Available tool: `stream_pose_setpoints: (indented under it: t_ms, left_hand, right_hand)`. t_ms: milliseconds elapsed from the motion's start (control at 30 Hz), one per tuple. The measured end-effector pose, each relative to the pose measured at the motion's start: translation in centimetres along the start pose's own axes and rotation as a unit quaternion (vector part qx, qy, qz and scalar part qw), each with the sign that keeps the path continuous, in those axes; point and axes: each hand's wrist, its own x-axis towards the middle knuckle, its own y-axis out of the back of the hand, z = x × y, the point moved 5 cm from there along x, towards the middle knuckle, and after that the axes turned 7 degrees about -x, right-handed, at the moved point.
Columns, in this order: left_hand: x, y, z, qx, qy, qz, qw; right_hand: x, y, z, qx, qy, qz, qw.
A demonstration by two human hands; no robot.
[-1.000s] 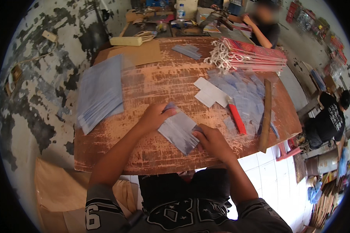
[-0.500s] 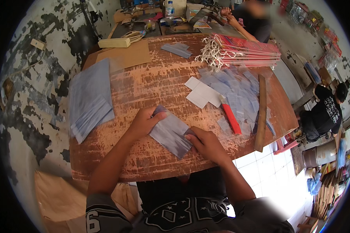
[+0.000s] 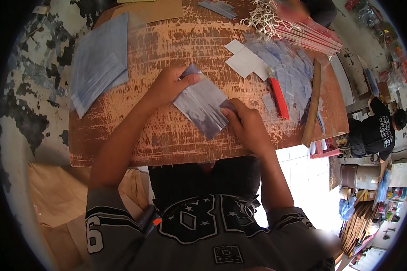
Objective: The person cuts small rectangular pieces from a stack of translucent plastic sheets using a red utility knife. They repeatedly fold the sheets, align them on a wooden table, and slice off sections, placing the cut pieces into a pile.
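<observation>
A small stack of clear plastic sheets (image 3: 202, 107) lies on the worn brown wooden table (image 3: 167, 49) in front of me. My left hand (image 3: 169, 85) grips the stack's upper left corner with thumb and fingers. On the stack's right edge my right hand (image 3: 244, 126) presses down, its fingertips on the sheets. Both forearms come in from the lower edge.
A larger pile of clear sheets (image 3: 99, 67) lies at the table's left. White cards (image 3: 246, 61), a red-handled knife (image 3: 278, 97), loose clear pieces (image 3: 294, 72), a wooden stick (image 3: 313, 104) and a bundle with white cords (image 3: 298, 31) sit at the right. A person in black (image 3: 375, 131) crouches right.
The view has tilted downward, so the table now fills the upper frame. Both hands stay on the small stack, which has turned slightly between them.
</observation>
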Motion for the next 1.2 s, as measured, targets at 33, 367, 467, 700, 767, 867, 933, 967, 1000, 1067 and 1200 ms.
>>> stream_pose_setpoints:
  t_ms: [33,367,467,700,767,867,933,967,1000,1067,1200]
  left_hand:
    - [-0.1,0.1,0.0,0.003,-0.016,0.008,1.0]
    - [-0.2,0.5,-0.4,-0.07,-0.022,0.052,0.996]
    - [-0.3,1.2,-0.9,-0.105,-0.034,0.087,0.99]
    - [-0.9,1.6,-0.6,-0.189,-0.064,0.114,0.973]
    - [-1.0,1.5,-0.1,-0.185,-0.079,0.109,0.974]
    - [-1.9,2.1,1.8,-0.048,-0.103,0.054,0.992]
    - [-2.8,2.5,2.1,0.009,-0.083,0.021,0.996]
    - [-3.3,2.3,2.1,0.037,-0.072,0.004,0.997]
    - [-3.7,1.9,2.2,0.023,-0.062,0.013,0.998]
    - [-4.6,1.2,2.2,-0.006,-0.043,0.035,0.998]
    - [-4.8,1.0,1.7,0.014,-0.013,0.043,0.999]
  right_hand:
    - [0.0,0.1,-0.1,0.017,-0.012,0.0,1.0]
    - [0.3,0.6,0.7,0.125,-0.064,0.058,0.988]
    - [0.6,0.4,0.9,0.192,-0.109,0.038,0.975]
    - [1.7,0.3,0.6,0.206,-0.114,0.016,0.972]
    - [2.2,0.9,0.8,0.178,-0.066,0.086,0.978]
    - [2.1,1.9,1.0,0.15,-0.03,0.133,0.979]
    - [1.9,2.0,1.3,0.148,-0.022,0.13,0.98]
    - [1.7,1.9,1.7,0.154,-0.02,0.123,0.98]
    - [1.5,1.7,2.0,0.16,-0.017,0.116,0.98]
    - [1.3,1.4,2.6,0.146,-0.019,0.105,0.984]
    - [1.3,1.8,2.1,0.102,-0.012,0.099,0.99]
